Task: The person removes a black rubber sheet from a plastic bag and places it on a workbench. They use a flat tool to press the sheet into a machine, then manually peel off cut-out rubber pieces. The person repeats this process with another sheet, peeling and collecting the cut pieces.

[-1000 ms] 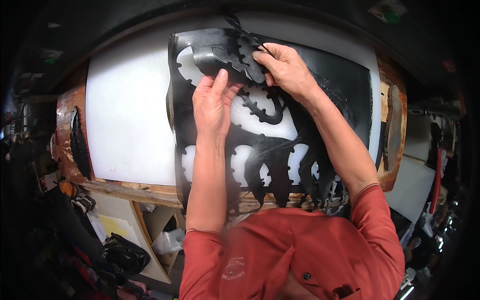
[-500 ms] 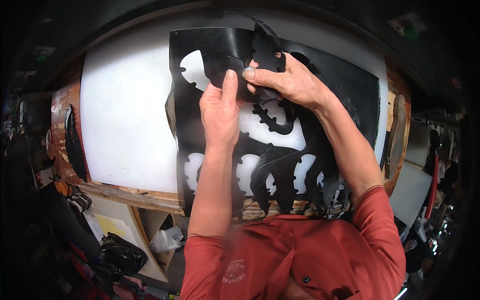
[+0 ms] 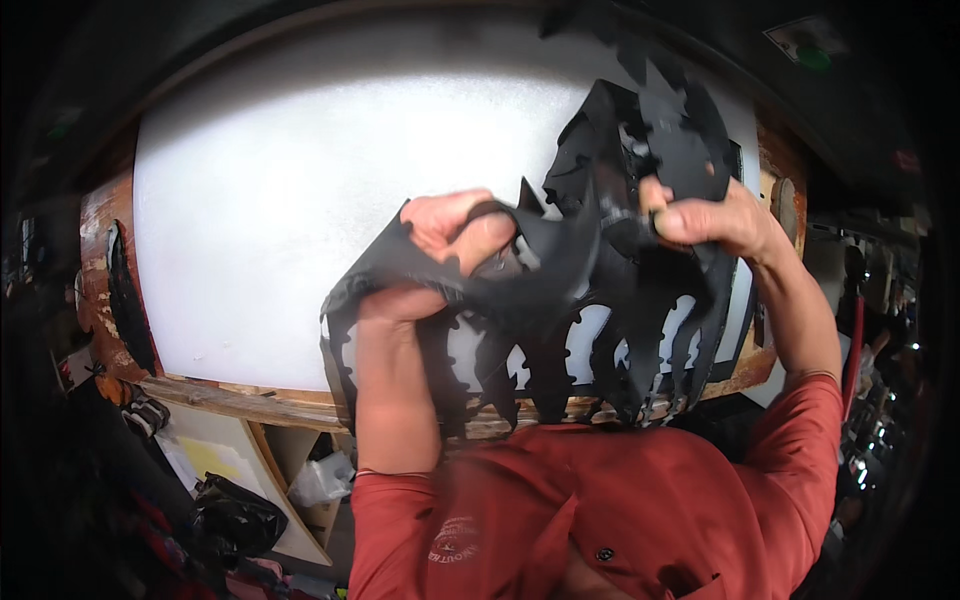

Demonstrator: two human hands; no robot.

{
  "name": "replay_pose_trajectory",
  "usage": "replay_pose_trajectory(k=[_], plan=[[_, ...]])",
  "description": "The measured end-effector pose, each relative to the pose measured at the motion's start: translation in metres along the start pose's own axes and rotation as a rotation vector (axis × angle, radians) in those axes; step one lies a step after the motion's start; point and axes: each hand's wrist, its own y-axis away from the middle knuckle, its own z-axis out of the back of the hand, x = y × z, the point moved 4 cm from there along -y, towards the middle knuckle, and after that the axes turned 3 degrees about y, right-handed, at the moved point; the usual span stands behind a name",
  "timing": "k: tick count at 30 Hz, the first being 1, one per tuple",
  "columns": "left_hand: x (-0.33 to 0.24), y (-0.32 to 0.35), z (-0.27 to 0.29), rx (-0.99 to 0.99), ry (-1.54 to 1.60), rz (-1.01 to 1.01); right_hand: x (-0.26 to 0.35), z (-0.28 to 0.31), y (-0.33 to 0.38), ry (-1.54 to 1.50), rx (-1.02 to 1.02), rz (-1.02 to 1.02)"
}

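The black cut-out sheet (image 3: 560, 300) is bunched between both fists above the white board (image 3: 300, 200): left hand (image 3: 440, 250) and right hand (image 3: 710, 215) clench its folds. Earlier it lay flat under spread fingers.

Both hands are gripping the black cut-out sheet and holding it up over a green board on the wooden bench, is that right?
Not quite: the head view shows the board is white, not green. Both the left hand and right hand do grip the black cut-out sheet above the wooden bench.
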Motion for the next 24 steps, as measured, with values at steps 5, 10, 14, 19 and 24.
replay_pose_trajectory(k=[5,10,14,19,24], plan=[[-0.010,0.012,0.059,-0.268,0.591,-0.223,0.020,0.102,0.076,-0.444,-0.185,0.223],[0.019,-0.008,0.041,-0.753,0.435,-0.113,-0.026,0.071,0.110,-0.269,-0.539,0.005],[-0.016,0.020,0.011,-1.003,0.052,0.022,-0.041,0.007,0.087,-0.564,-0.417,0.123],[-0.052,0.037,-0.078,-0.550,0.280,-0.054,-0.001,-0.046,0.069,-0.365,-0.374,0.173],[-0.034,0.014,-0.128,-0.272,0.631,0.091,0.005,-0.083,0.066,-0.538,-0.266,-0.002]])
